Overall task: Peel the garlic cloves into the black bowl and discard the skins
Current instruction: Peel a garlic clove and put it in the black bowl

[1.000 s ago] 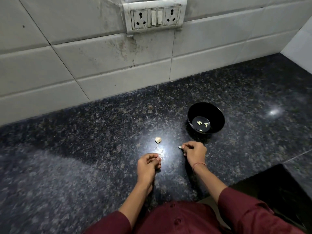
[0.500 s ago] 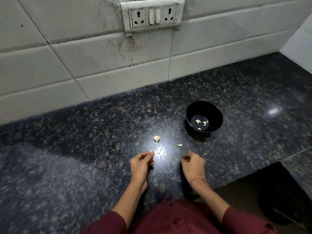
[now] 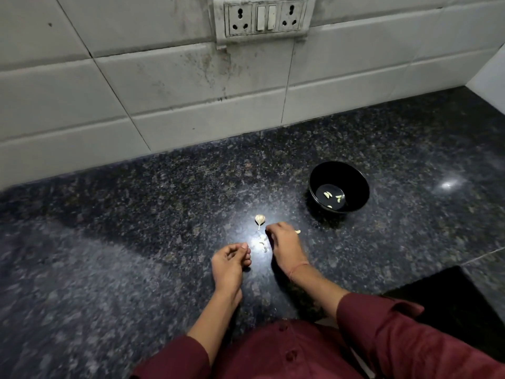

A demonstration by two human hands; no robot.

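The black bowl (image 3: 355,184) stands on the dark granite counter and has three peeled cloves on its bottom. A small unpeeled garlic piece with a stalk (image 3: 260,219) lies in the lit patch left of the bowl. My right hand (image 3: 284,246) is palm down just behind it, fingers bent, fingertips on the counter close to the stalk; what is under them is hidden. One peeled clove (image 3: 297,231) lies at that hand's right side. A few skin scraps (image 3: 263,246) lie between my hands. My left hand (image 3: 231,265) rests on the counter with fingers curled against the thumb, and nothing shows in it.
A white tiled wall with a socket panel (image 3: 263,19) runs along the back of the granite counter (image 3: 136,242). The counter's front edge drops off at the lower right (image 3: 451,296). My maroon sleeves fill the bottom of the view.
My right hand has moved forward and left, from near the counter's front to the garlic piece and skins. The peeled clove stays where it was set down. My left hand has barely moved.
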